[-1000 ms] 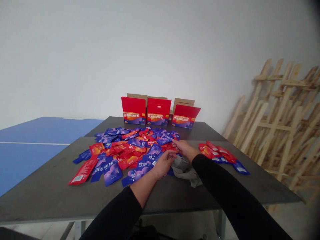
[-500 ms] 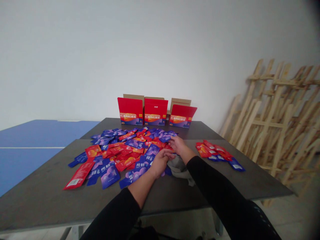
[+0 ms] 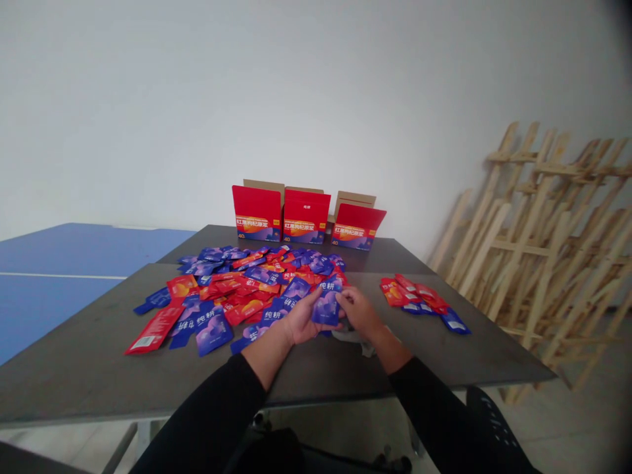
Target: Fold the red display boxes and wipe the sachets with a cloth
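Sleeves of black fabric [image 3: 212,403] reach in over the near edge of a dark grey, flat-topped table [image 3: 336,376]. Above it, the left hand [image 3: 302,322], palm turned up, supports a flat blue-purple foil sachet with white lettering [image 3: 326,307] from its left side. The right hand [image 3: 359,312] has its fingers drawn narrow on the sachet's right edge, so both hands hold it, tilted toward the camera. Beneath the right wrist lies a crumpled grey cloth [image 3: 351,336], partly hidden.

Left of the hands and beyond them spreads a large loose heap of red and blue-purple sachets [image 3: 249,288], overlapping at many angles. Well apart to the right sits a small cluster of red and blue sachets [image 3: 419,296].

Farther back, three open red-and-blue cardboard boxes [image 3: 305,218] stand in a row, flaps raised, before a plain pale wall [image 3: 316,92]. A blue table with a white line [image 3: 69,253] is at left; pale wooden frames [image 3: 526,250] lean at right.
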Demonstrator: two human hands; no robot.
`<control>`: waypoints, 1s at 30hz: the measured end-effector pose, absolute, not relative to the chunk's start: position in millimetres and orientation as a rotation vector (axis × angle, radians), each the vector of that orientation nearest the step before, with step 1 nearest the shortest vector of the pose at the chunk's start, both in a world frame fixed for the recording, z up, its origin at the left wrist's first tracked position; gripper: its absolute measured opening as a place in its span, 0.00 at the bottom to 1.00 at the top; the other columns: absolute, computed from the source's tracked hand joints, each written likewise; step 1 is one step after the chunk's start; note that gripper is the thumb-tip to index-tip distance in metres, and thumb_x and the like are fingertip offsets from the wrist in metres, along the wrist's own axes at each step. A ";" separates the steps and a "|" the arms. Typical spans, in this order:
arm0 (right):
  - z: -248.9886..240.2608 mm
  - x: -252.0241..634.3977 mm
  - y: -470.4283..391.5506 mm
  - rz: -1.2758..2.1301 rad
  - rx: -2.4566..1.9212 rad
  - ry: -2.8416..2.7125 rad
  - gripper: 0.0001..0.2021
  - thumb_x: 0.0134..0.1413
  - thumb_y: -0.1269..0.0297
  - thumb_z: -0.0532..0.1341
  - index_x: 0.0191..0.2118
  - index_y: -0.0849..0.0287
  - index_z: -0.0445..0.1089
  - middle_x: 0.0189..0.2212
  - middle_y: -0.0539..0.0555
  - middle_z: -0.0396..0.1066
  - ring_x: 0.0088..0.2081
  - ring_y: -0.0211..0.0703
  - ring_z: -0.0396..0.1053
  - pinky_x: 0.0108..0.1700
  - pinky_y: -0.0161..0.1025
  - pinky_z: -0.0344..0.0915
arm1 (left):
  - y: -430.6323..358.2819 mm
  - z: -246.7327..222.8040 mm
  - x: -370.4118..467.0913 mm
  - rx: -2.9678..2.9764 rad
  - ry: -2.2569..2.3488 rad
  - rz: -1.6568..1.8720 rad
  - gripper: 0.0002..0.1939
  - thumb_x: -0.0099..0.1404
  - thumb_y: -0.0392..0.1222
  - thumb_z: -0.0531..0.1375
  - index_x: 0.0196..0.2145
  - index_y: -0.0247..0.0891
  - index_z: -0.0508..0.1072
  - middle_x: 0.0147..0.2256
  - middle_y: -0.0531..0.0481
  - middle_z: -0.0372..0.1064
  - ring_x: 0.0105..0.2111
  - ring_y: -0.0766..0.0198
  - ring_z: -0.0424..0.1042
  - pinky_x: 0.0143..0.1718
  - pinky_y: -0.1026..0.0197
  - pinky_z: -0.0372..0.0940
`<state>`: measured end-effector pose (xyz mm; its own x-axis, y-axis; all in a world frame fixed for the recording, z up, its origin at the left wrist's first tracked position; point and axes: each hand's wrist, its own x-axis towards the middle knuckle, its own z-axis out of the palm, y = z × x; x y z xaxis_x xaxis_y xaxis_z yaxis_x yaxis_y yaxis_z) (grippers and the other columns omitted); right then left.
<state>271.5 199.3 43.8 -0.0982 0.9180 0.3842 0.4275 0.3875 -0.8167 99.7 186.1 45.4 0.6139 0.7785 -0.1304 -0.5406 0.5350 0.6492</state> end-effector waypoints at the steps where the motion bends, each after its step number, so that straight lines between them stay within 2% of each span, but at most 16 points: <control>1: 40.2 271.6 198.9 0.556 -1.213 -1.704 0.12 0.60 0.56 0.53 0.31 0.57 0.67 0.34 0.52 0.70 0.38 0.41 0.68 0.43 0.37 0.64 | 186.6 45.0 99.1 0.593 0.437 0.824 0.23 0.68 0.55 0.53 0.47 0.31 0.71 0.34 0.40 0.76 0.35 0.55 0.77 0.39 0.51 0.70; 4: 26.3 271.7 200.2 0.354 -1.203 -1.779 0.14 0.64 0.58 0.49 0.41 0.57 0.68 0.39 0.56 0.72 0.45 0.45 0.68 0.51 0.43 0.62 | 188.3 47.5 95.4 0.546 0.392 0.901 0.27 0.67 0.60 0.52 0.46 0.33 0.73 0.35 0.40 0.76 0.37 0.55 0.76 0.42 0.52 0.69; 7: 10.9 270.6 201.3 0.177 -1.184 -1.936 0.14 0.61 0.58 0.54 0.47 0.59 0.68 0.47 0.60 0.70 0.50 0.49 0.66 0.55 0.48 0.60 | 189.9 51.5 91.6 0.490 0.358 1.015 0.29 0.67 0.62 0.49 0.46 0.33 0.73 0.37 0.40 0.75 0.37 0.56 0.76 0.42 0.53 0.69; 11: 0.6 268.9 201.5 0.059 -1.286 -2.084 0.23 0.55 0.56 0.61 0.56 0.58 0.65 0.50 0.61 0.69 0.51 0.53 0.65 0.54 0.51 0.60 | 191.9 51.8 91.3 0.444 0.372 1.068 0.28 0.67 0.61 0.51 0.43 0.31 0.74 0.36 0.40 0.75 0.35 0.58 0.75 0.39 0.56 0.69; 15: 5.2 269.1 203.4 0.046 -1.282 -2.021 0.16 0.53 0.67 0.57 0.49 0.59 0.68 0.44 0.60 0.71 0.46 0.51 0.67 0.51 0.49 0.63 | 194.5 50.0 91.7 0.427 0.390 1.108 0.25 0.66 0.59 0.54 0.42 0.31 0.74 0.34 0.41 0.75 0.33 0.59 0.74 0.37 0.58 0.69; 17: 10.0 270.0 204.1 0.023 -1.267 -1.843 0.13 0.53 0.68 0.55 0.46 0.60 0.67 0.41 0.60 0.69 0.44 0.50 0.67 0.49 0.48 0.65 | 195.8 49.8 91.4 0.424 0.410 1.137 0.25 0.67 0.58 0.54 0.43 0.31 0.74 0.35 0.41 0.75 0.34 0.60 0.74 0.35 0.60 0.69; 22: 14.9 270.2 198.3 -0.099 -0.960 -1.760 0.15 0.54 0.68 0.54 0.48 0.57 0.65 0.41 0.58 0.65 0.44 0.49 0.66 0.49 0.49 0.67 | 196.6 49.3 93.8 0.443 0.453 1.130 0.21 0.67 0.54 0.56 0.44 0.34 0.74 0.35 0.44 0.75 0.34 0.60 0.75 0.36 0.60 0.69; 26: 12.2 262.8 188.9 -0.142 -0.677 -2.023 0.16 0.55 0.71 0.56 0.49 0.54 0.69 0.45 0.58 0.64 0.47 0.47 0.66 0.48 0.45 0.68 | 194.3 46.9 97.1 0.464 0.455 1.038 0.21 0.66 0.56 0.55 0.37 0.33 0.75 0.31 0.44 0.75 0.33 0.58 0.75 0.38 0.58 0.69; 30: 13.5 253.1 182.7 -0.145 -0.690 -2.231 0.12 0.57 0.63 0.61 0.47 0.48 0.73 0.45 0.56 0.67 0.46 0.46 0.67 0.48 0.42 0.68 | 189.4 44.7 98.9 0.507 0.486 0.881 0.24 0.65 0.59 0.55 0.35 0.32 0.75 0.28 0.43 0.74 0.31 0.57 0.76 0.32 0.60 0.68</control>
<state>253.1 182.7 13.5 -0.5482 0.4322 0.7160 0.5211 0.8461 -0.1118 98.9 189.4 44.7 0.5453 0.8168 -0.1886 -0.5955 0.5357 0.5987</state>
